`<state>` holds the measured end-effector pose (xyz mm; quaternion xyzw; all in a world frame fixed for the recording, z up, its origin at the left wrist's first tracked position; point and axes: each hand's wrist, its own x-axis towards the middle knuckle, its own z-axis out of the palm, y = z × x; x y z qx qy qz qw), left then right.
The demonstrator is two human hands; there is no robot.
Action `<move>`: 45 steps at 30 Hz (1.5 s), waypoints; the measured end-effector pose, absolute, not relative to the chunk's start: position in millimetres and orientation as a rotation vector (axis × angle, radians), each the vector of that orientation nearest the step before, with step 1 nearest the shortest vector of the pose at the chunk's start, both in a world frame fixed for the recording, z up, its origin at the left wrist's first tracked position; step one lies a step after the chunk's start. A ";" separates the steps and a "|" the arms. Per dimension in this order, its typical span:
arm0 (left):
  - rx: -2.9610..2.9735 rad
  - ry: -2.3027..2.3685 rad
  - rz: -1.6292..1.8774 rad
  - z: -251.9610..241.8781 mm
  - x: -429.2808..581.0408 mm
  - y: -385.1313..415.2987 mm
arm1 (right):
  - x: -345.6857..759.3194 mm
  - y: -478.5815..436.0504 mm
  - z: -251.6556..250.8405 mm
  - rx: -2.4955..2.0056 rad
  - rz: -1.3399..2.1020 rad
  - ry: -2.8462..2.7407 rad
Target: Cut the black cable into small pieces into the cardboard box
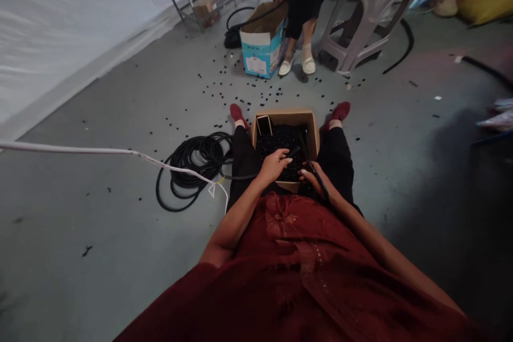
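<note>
- Open-topped brown cardboard box [285, 120], holding small black rubber pieces [278, 144], sits on the person's black trousers [243, 163].
- Left hand [274, 165] lies over the pieces inside the box, fingers half curled; its grip cannot be told.
- Right hand [315, 179], at the box's near edge, closes its grip around a slim black rubber tube [321, 186].
- Coiled black rubber hose [196, 168] lies on the grey concrete floor [120, 117] just left of the box.

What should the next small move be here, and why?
Probably shift the right hand and the black length it grips further over the cardboard carton, because that length crosses the carton's edge and small black pieces lie scattered across the floor.
</note>
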<state>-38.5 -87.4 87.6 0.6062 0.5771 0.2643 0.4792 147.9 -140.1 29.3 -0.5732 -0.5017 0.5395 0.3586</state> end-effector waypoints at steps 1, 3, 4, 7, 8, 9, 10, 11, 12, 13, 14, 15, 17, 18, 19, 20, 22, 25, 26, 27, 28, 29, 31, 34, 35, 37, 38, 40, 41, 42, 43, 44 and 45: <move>1.463 1.410 0.664 86.6 -38.6 -87.5 | 148.2 -140.7 30.2 -1.469 1.378 -1.307; 1.452 1.391 0.705 86.8 -39.0 -87.3 | 148.2 -140.9 32.2 -1.476 1.358 -1.352; 1.447 1.379 0.731 87.5 -39.3 -87.1 | 147.8 -140.9 33.3 -1.490 1.350 -1.380; 1.406 1.351 0.810 89.0 -39.4 -87.1 | 145.8 -140.8 38.9 -1.515 1.310 -1.474; 1.391 1.346 0.830 88.8 -39.2 -87.1 | 145.0 -140.9 41.7 -1.508 1.295 -1.508; 1.377 1.342 0.846 88.0 -39.0 -87.1 | 144.2 -141.1 44.9 -1.506 1.277 -1.537; 1.363 1.339 0.864 86.9 -38.8 -86.9 | 143.4 -141.1 48.3 -1.512 1.272 -1.563; 1.355 1.335 0.876 85.5 -38.5 -86.5 | 142.8 -141.2 51.8 -1.530 1.270 -1.581; 1.351 1.331 0.881 84.1 -38.4 -85.9 | 142.4 -141.2 55.0 -1.545 1.272 -1.597; 1.350 1.328 0.879 82.9 -38.3 -85.1 | 142.1 -141.3 58.0 -1.556 1.275 -1.611; 1.351 1.329 0.873 82.0 -38.3 -84.2 | 142.0 -141.4 60.5 -1.563 1.278 -1.621; 1.353 1.332 0.866 81.6 -38.4 -83.2 | 142.1 -141.5 62.5 -1.566 1.280 -1.629; 1.363 1.339 0.854 82.3 -39.2 -81.5 | 142.4 -141.7 65.2 -1.572 1.287 -1.638; 1.371 1.341 0.845 83.3 -39.9 -80.8 | 142.6 -141.8 65.9 -1.579 1.288 -1.641; 1.384 1.343 0.832 84.6 -41.0 -80.3 | 142.8 -141.9 66.5 -1.588 1.287 -1.642; 1.402 1.349 0.814 86.1 -42.3 -79.8 | 143.0 -141.9 66.9 -1.597 1.285 -1.645; 1.454 1.363 0.770 88.9 -45.7 -78.9 | 143.4 -141.9 67.8 -1.610 1.280 -1.656; 1.544 1.374 0.692 91.9 -51.8 -77.6 | 143.7 -142.1 69.8 -1.613 1.290 -1.679; 1.575 1.374 0.659 92.8 -53.8 -77.1 | 143.7 -142.1 70.7 -1.622 1.298 -1.683; 1.608 1.374 0.624 93.8 -55.6 -76.5 | 143.7 -142.1 71.5 -1.633 1.306 -1.687; 1.646 1.373 0.590 95.0 -57.3 -75.9 | 143.6 -142.1 72.3 -1.645 1.311 -1.693; 1.690 1.369 0.557 96.5 -58.6 -75.2 | 143.4 -141.9 73.1 -1.656 1.312 -1.700; 1.776 1.352 0.505 99.6 -60.6 -73.5 | 143.2 -141.2 74.1 -1.665 1.300 -1.731; 1.872 1.324 0.464 101.6 -61.5 -71.0 | 142.8 -139.5 74.1 -1.680 1.265 -1.787; 1.891 1.320 0.461 100.8 -61.2 -70.4 | 142.7 -138.9 73.5 -1.694 1.256 -1.800; 1.890 1.322 0.461 96.4 -59.7 -69.9 | 142.4 -137.9 71.1 -1.717 1.238 -1.816; 1.865 1.330 0.467 93.2 -58.5 -70.0 | 142.2 -137.4 69.2 -1.724 1.227 -1.824; 1.785 1.348 0.481 85.5 -55.7 -70.6 | 141.8 -136.5 63.7 -1.739 1.202 -1.846; 1.749 1.356 0.486 81.6 -54.5 -70.7 | 141.7 -136.0 60.1 -1.749 1.191 -1.858; 1.725 1.364 0.486 77.8 -53.5 -70.4 | 141.5 -135.5 56.0 -1.763 1.182 -1.870; 1.716 1.369 0.478 74.3 -52.8 -69.8 | 141.5 -134.9 51.4 -1.783 1.175 -1.881; 1.720 1.374 0.463 71.0 -52.5 -68.7 | 141.4 -134.2 46.6 -1.804 1.168 -1.892; 1.734 1.380 0.446 67.9 -52.6 -67.2 | 141.4 -133.6 41.6 -1.820 1.158 -1.903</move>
